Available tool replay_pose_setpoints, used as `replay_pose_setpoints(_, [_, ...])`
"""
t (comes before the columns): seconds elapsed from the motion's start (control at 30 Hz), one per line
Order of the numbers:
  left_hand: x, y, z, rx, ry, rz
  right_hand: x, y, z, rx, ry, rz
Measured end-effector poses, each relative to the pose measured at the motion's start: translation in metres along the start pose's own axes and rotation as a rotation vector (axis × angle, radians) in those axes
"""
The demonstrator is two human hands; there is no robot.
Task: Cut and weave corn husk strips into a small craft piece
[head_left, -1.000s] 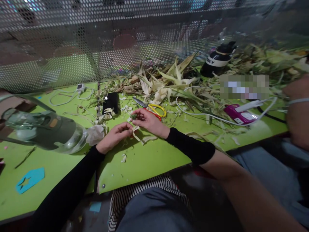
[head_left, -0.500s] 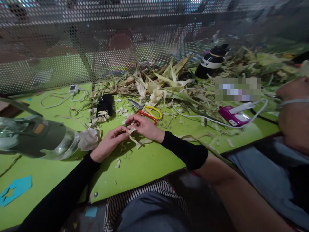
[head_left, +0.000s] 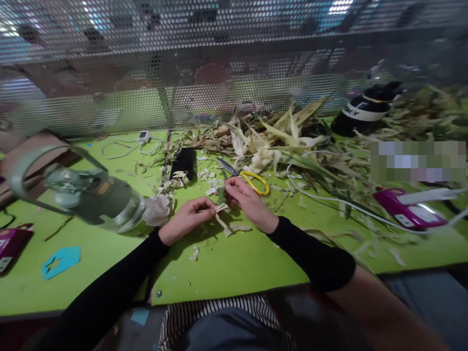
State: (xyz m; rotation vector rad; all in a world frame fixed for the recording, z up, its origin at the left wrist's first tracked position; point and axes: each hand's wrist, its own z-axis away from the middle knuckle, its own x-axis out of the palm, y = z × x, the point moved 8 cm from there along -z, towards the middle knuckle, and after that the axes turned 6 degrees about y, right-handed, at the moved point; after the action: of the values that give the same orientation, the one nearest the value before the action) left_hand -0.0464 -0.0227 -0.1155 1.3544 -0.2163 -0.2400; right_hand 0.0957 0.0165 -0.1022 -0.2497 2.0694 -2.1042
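The right hand [head_left: 248, 202] had eased slightly off the left hand [head_left: 190, 218], whose fingertips pinched a pale, narrow, husk-like strip [head_left: 222, 208]. Whether the right gripped the small green piece [head_left: 221, 196] beside it couldn't be told. The strip seemed light, soft, tearable, best pinched near its top.

One left hand [head_left: 188, 217] and one right hand [head_left: 252, 202] made two above the table [head_left: 256, 268]. One green bottle [head_left: 97, 199] toward the left edge and one black bottle [head_left: 361, 113] near the far edge made two bottles. Magenta cases numbered two, one at the left edge [head_left: 13, 246], one toward the right [head_left: 398, 207]. Blue paper pieces totalled two, one near the left front corner [head_left: 70, 257], one below the near edge [head_left: 140, 316]. Scissors [head_left: 244, 173], black flat rectangle [head_left: 184, 161], white adapter [head_left: 144, 136] and crumpled paper [head_left: 158, 209] counted one each. Husks [head_left: 263, 158] overlapped too much to count.
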Motion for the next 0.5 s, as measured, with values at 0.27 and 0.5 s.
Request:
replay_pose_setpoints(0.27, [-0.001, 0.004, -0.004, 0.019, 0.024, 0.167, 0.003, 0.000, -0.001, 0.067, -0.088, 0.110])
replay_pose_setpoints(0.5, [-0.019, 0.006, -0.010, 0.070, 0.173, 0.428, 0.007, -0.007, 0.000, 0.107, -0.201, 0.106])
